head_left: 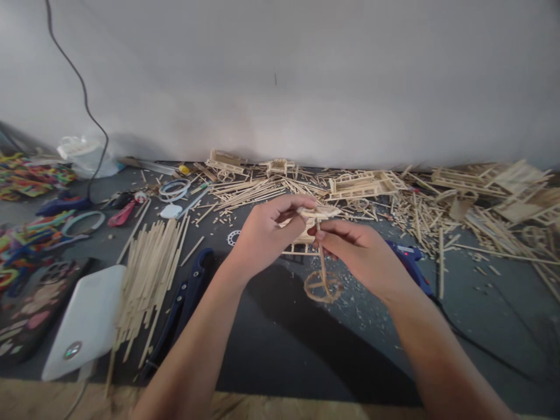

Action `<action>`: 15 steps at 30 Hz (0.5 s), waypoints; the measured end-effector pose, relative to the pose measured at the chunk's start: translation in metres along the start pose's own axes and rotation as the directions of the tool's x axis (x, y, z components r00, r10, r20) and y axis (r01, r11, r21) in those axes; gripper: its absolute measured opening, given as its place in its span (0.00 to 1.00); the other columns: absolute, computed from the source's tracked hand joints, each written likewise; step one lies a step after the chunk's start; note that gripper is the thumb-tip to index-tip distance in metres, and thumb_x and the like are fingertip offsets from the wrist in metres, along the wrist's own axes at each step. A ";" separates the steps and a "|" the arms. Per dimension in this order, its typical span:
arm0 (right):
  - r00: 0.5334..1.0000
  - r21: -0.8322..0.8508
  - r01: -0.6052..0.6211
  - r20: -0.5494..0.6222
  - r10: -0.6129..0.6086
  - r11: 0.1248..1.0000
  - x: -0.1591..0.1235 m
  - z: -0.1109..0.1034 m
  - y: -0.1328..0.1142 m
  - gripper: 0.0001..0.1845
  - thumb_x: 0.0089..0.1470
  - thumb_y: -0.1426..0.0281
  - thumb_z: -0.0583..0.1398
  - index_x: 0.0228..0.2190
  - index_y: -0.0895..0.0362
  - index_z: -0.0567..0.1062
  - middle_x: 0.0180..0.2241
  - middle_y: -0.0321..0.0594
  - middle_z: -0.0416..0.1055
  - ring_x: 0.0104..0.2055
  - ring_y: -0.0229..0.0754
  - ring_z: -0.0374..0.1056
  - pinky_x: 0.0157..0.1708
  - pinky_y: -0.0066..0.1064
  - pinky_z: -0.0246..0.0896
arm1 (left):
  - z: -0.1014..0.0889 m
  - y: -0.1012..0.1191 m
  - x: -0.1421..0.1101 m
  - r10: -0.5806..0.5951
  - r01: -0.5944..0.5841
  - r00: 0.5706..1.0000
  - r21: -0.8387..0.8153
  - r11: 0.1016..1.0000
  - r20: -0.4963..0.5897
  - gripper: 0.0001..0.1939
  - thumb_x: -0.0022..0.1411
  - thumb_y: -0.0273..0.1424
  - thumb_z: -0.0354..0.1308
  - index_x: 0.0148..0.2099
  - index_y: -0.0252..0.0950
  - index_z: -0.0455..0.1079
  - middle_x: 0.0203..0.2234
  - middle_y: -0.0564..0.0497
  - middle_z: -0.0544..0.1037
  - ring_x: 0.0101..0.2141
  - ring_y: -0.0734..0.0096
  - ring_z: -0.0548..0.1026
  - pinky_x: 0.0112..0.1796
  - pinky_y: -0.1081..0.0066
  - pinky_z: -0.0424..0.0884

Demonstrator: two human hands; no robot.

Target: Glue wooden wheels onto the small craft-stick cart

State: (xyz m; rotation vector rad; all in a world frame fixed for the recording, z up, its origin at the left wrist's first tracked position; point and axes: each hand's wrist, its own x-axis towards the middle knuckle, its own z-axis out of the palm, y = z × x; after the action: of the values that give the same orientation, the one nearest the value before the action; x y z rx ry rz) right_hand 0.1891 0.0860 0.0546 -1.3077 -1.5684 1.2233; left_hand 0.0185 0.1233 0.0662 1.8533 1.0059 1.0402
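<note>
Between my hands is a small wooden wheel-and-axle piece, its lower spoked wheel hanging below the thin axle stick. A second wheel tops the axle, tilted nearly edge-on. My left hand pinches the upper wheel at its left rim. Just under that wheel, my right hand has thumb and fingers closed on the axle stick. Behind the hands, partly hidden, lies a slatted wooden frame. A white toothed ring rests left of it.
A blue glue gun lies right of my hands. At left are blue-handled cutters, a bundle of sticks, a white power bank and coloured pipe cleaners. Small wooden carts and loose sticks line the wall.
</note>
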 end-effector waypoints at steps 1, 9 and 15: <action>1.000 -0.024 0.013 -0.004 -0.013 1.000 0.000 0.000 0.000 0.11 0.53 0.59 0.57 0.31 0.52 0.75 0.26 0.33 0.68 0.29 0.36 0.61 0.29 0.28 0.55 | 0.000 0.001 0.000 0.016 -0.016 1.000 0.006 1.000 0.002 0.11 0.57 0.26 0.52 0.42 0.39 0.72 0.47 0.49 0.74 0.44 0.68 0.73 0.38 0.71 0.71; 0.997 -0.164 0.028 -0.072 -0.040 0.986 0.003 -0.002 0.005 0.13 0.52 0.58 0.57 0.25 0.54 0.73 0.23 0.34 0.67 0.26 0.37 0.61 0.24 0.28 0.53 | -0.001 0.000 -0.001 0.060 -0.059 0.998 -0.067 0.996 0.013 0.19 0.56 0.19 0.47 0.44 0.42 0.70 0.49 0.53 0.73 0.48 0.68 0.70 0.45 0.68 0.69; 0.996 -0.105 0.091 0.017 -0.090 0.990 0.005 -0.002 0.009 0.12 0.54 0.60 0.55 0.29 0.54 0.73 0.28 0.35 0.68 0.30 0.37 0.61 0.29 0.29 0.54 | 0.003 -0.005 0.004 -0.078 0.048 0.995 -0.396 0.917 -0.061 0.13 0.60 0.28 0.49 0.47 0.40 0.67 0.47 0.50 0.73 0.49 0.67 0.70 0.49 0.64 0.67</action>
State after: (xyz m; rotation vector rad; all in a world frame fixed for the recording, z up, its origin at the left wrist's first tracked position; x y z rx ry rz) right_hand 0.1920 0.0916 0.0466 -1.2826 -1.7022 1.1074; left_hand 0.0211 0.1280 0.0616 1.4525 0.8205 1.1840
